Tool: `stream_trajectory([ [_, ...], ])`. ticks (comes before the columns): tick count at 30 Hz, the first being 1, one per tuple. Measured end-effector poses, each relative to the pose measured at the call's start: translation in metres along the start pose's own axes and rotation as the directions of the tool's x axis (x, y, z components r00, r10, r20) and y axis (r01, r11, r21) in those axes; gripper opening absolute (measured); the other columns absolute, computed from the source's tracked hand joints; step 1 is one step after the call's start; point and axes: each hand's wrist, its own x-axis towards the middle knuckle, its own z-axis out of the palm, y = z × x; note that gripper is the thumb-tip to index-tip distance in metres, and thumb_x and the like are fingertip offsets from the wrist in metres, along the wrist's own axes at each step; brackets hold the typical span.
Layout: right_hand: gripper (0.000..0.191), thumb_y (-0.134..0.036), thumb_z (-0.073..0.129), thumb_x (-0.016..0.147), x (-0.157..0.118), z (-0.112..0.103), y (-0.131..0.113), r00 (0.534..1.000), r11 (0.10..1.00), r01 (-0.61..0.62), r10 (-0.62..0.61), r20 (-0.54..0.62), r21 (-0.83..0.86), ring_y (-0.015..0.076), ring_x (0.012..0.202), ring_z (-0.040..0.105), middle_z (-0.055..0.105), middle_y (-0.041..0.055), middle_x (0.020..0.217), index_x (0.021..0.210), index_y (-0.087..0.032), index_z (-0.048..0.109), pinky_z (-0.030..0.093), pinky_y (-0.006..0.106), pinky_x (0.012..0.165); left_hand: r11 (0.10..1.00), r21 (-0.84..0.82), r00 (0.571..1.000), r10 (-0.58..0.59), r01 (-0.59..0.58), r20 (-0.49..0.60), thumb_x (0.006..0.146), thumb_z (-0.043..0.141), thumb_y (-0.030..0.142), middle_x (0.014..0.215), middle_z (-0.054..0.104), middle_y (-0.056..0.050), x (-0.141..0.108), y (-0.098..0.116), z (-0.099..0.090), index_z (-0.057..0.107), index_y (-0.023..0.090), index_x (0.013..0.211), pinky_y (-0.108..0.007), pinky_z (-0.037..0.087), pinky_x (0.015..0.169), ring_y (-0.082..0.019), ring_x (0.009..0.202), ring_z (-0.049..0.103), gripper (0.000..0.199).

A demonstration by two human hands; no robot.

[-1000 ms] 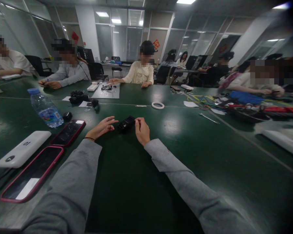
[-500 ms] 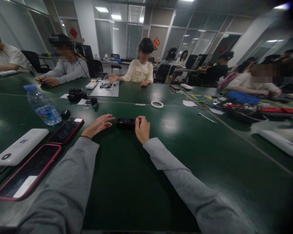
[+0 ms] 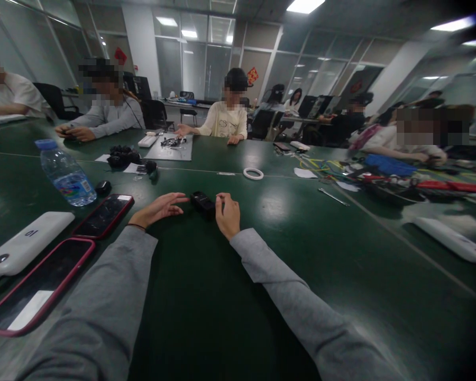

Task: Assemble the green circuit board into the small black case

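Observation:
A small black box-like object (image 3: 203, 203) lies at an angle on the dark green table (image 3: 206, 296), between my two hands. My left hand (image 3: 158, 209) is at its left with the fingers stretched toward it and apart, holding nothing. On the other side, my right hand (image 3: 227, 216) is upright close to the object's right end, fingers bent and near one another. No object shows in my right hand, and whether its fingertips touch the black object is hard to tell.
At the left are a water bottle (image 3: 66, 174), a white power bank (image 3: 28, 242) and two red-edged phones (image 3: 103, 216) (image 3: 39, 286). Beyond lie a white ring (image 3: 253, 173), a wrench (image 3: 333, 197) and cables (image 3: 384, 169). Several people sit around.
The black object has turned, its right end now nearer to me. My right hand has shifted slightly down and its fingers have come off the object's top. The view has moved a little.

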Motion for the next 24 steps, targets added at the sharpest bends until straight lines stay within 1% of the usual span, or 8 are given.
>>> stream_trajectory([
  [4, 0.027, -0.033, 0.033, 0.103, -0.001, -0.003, -0.004, 0.996, 0.997, 0.083, -0.083, -0.027, -0.005, 0.0214, 0.086, 0.057, 0.062, 0.0064, 0.092, 0.105, -0.018, 0.055, 0.04, 0.038, 0.087, 0.994, -0.038, 0.992, 0.101, -0.104, -0.07, 0.088, 0.064, 0.033, 0.145, 0.049, -0.017, 0.002, 0.0, 0.0, 0.057, 0.019, 0.127, -0.03, 0.057, 0.073, -0.013, 0.079, 0.067, 0.042],
  [9, 0.031, -0.036, 0.04, 0.1, 0.001, 0.002, 0.003, 0.989, 0.998, 0.038, -0.031, -0.141, 0.045, 0.026, 0.107, 0.051, 0.058, 0.0139, 0.11, 0.118, -0.014, 0.051, 0.043, 0.042, 0.094, 0.988, -0.099, 0.981, 0.1, -0.117, -0.164, 0.087, 0.065, 0.029, 0.11, 0.068, -0.01, 0.003, -0.001, -0.009, 0.063, 0.017, 0.111, -0.021, 0.051, 0.057, -0.007, 0.061, 0.06, 0.027],
  [12, 0.04, -0.042, 0.044, 0.099, 0.002, 0.01, 0.013, 0.998, 0.993, 0.003, 0.004, -0.058, 0.122, 0.0278, 0.122, 0.046, 0.053, 0.0173, 0.126, 0.127, -0.013, 0.046, 0.039, 0.046, 0.104, 0.993, -0.117, 1.0, 0.003, -0.006, -0.025, 0.088, 0.063, 0.03, 0.089, 0.07, -0.008, -0.001, 0.0, -0.007, 0.066, 0.013, 0.095, -0.021, 0.046, 0.051, -0.007, 0.053, 0.055, 0.019],
  [14, 0.042, -0.045, 0.046, 0.098, 0.003, 0.014, 0.018, 0.998, 0.978, -0.059, 0.055, 0.026, 0.201, 0.0275, 0.12, 0.049, 0.054, 0.0162, 0.125, 0.127, -0.014, 0.047, 0.04, 0.046, 0.104, 0.994, -0.066, 0.989, -0.077, 0.086, 0.128, 0.088, 0.064, 0.029, 0.098, 0.071, -0.015, -0.004, 0.001, 0.0, 0.067, 0.01, 0.094, -0.024, 0.049, 0.057, -0.01, 0.06, 0.06, 0.02],
  [16, 0.038, -0.046, 0.046, 0.098, 0.003, 0.015, 0.022, 0.992, 0.957, -0.124, 0.117, 0.045, 0.263, 0.0262, 0.112, 0.056, 0.059, 0.0136, 0.117, 0.121, -0.016, 0.05, 0.044, 0.044, 0.099, 0.994, -0.029, 0.98, -0.098, 0.105, 0.171, 0.086, 0.067, 0.026, 0.113, 0.068, -0.017, -0.005, 0.001, 0.005, 0.067, 0.011, 0.107, -0.029, 0.053, 0.071, -0.015, 0.077, 0.066, 0.026],
  [18, 0.033, -0.045, 0.045, 0.098, 0.004, 0.014, 0.023, 0.983, 0.941, -0.176, 0.181, 0.007, 0.289, 0.0245, 0.099, 0.06, 0.063, 0.0105, 0.104, 0.113, -0.017, 0.053, 0.048, 0.041, 0.091, 0.997, -0.036, 0.992, -0.07, 0.074, 0.107, 0.084, 0.069, 0.026, 0.115, 0.067, -0.017, -0.003, -0.001, 0.005, 0.067, 0.011, 0.11, -0.03, 0.054, 0.077, -0.018, 0.088, 0.067, 0.03],
  [21, 0.027, -0.043, 0.043, 0.098, 0.005, 0.01, 0.023, 0.962, 0.921, -0.244, 0.27, -0.048, 0.304, 0.0217, 0.081, 0.061, 0.062, 0.0059, 0.088, 0.104, -0.019, 0.052, 0.05, 0.036, 0.079, 0.994, -0.092, 0.997, 0.054, -0.059, -0.059, 0.084, 0.068, 0.027, 0.123, 0.064, -0.014, 0.002, -0.004, -0.004, 0.066, 0.015, 0.112, -0.028, 0.054, 0.076, -0.015, 0.086, 0.067, 0.03],
  [24, 0.025, -0.043, 0.044, 0.097, 0.006, 0.01, 0.024, 0.949, 0.913, -0.262, 0.302, -0.086, 0.311, 0.0216, 0.085, 0.06, 0.06, 0.007, 0.092, 0.102, -0.019, 0.05, 0.049, 0.036, 0.081, 0.978, -0.149, 0.983, 0.127, -0.146, -0.131, 0.087, 0.064, 0.026, 0.123, 0.064, -0.012, 0.004, -0.005, -0.014, 0.065, 0.017, 0.114, -0.027, 0.054, 0.074, -0.013, 0.085, 0.066, 0.028],
])
